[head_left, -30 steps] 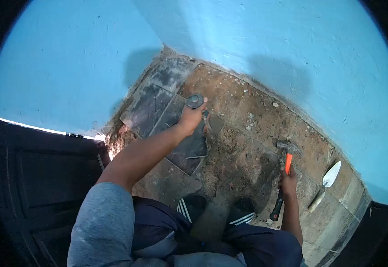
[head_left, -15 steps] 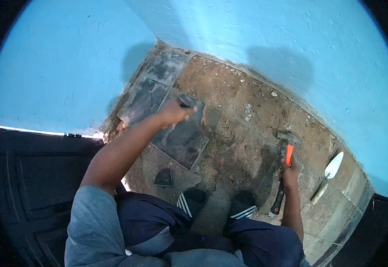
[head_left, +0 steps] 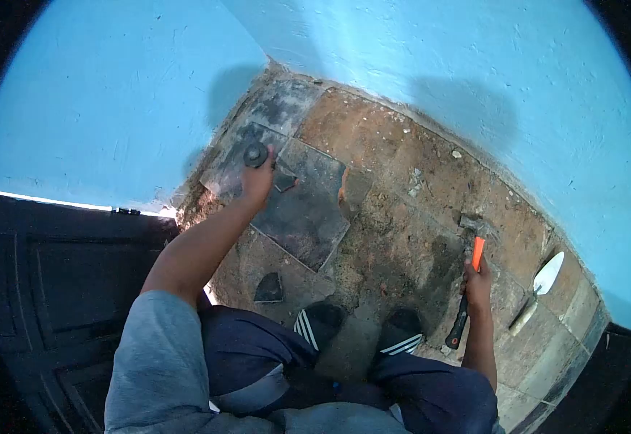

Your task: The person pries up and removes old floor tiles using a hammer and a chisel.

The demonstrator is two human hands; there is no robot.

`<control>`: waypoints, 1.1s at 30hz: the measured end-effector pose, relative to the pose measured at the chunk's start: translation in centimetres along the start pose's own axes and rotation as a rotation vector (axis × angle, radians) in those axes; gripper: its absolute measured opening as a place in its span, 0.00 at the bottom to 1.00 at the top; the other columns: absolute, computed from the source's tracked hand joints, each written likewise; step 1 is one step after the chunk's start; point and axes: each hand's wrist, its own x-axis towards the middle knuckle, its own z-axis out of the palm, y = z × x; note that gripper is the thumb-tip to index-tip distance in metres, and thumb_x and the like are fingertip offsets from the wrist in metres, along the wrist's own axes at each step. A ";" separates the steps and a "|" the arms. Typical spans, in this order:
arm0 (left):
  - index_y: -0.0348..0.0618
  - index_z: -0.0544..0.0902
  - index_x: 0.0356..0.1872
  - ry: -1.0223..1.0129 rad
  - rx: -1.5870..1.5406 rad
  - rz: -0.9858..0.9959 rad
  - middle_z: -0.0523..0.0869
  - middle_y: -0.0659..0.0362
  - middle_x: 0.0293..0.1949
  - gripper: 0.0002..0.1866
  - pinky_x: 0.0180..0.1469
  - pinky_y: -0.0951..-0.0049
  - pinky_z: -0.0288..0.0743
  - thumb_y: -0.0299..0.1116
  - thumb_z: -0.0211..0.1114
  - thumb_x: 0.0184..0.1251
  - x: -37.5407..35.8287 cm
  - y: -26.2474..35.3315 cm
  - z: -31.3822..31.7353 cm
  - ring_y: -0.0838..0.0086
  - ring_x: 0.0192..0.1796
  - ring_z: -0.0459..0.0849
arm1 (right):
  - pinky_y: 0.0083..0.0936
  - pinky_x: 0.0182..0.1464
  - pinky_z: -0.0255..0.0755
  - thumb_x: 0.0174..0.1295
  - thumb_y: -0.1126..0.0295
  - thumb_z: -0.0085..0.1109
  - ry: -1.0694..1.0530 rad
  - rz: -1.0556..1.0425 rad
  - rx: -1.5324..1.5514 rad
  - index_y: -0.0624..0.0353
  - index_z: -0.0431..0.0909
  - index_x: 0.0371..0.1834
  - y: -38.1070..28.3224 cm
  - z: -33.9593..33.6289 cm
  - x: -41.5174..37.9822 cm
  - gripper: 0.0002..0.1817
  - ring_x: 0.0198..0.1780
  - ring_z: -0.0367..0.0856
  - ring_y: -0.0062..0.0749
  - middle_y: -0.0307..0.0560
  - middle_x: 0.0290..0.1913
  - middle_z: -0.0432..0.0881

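Note:
In my left hand [head_left: 259, 177] is a dark chisel [head_left: 255, 154], seen nearly end-on with its round black guard facing up. My fingers are closed around it, above the slate-grey floor tiles at the left. Just right of that hand, a small dark broken tile piece [head_left: 284, 180] lies on a large grey tile [head_left: 304, 220]. My right hand [head_left: 478, 286] grips a hammer [head_left: 477, 253] by its black and orange handle. The hammer's metal head points away from me, over the bare rough floor.
A trowel [head_left: 548, 273] lies on the tiles to the right. Another dark tile fragment [head_left: 269, 288] is near my left shoe [head_left: 320, 322]. Blue walls [head_left: 359, 43] meet at the far corner, and a dark panelled door [head_left: 77, 289] stands at the left.
My left hand has moved left and tilted the chisel so its round guard faces me. The small broken piece on the tile now shows. My right hand still holds the hammer.

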 end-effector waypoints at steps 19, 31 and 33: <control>0.37 0.83 0.50 -0.463 -0.114 -0.004 0.88 0.52 0.48 0.26 0.52 0.62 0.79 0.52 0.73 0.67 -3.2 3.8 -2.3 0.67 0.50 0.86 | 0.25 0.20 0.67 0.72 0.64 0.60 0.021 0.031 -0.012 0.57 0.63 0.76 -0.4 0.5 -0.2 0.31 0.18 0.69 0.22 0.34 0.21 0.68; 0.39 0.86 0.50 -1.251 1.102 -0.294 0.90 0.51 0.40 0.30 0.49 0.56 0.79 0.58 0.72 0.63 -5.1 1.4 -9.3 0.61 0.41 0.87 | 0.24 0.21 0.67 0.71 0.63 0.61 0.009 0.066 -0.003 0.59 0.61 0.78 0.2 0.1 -0.2 0.34 0.19 0.70 0.22 0.36 0.24 0.70; 0.39 0.87 0.49 -1.412 1.117 -0.422 0.90 0.49 0.37 0.30 0.42 0.57 0.79 0.58 0.71 0.63 -5.9 1.1 -10.2 0.63 0.37 0.86 | 0.25 0.21 0.67 0.71 0.63 0.61 0.009 0.061 -0.023 0.59 0.61 0.78 0.5 -0.1 -0.2 0.35 0.19 0.70 0.22 0.36 0.24 0.71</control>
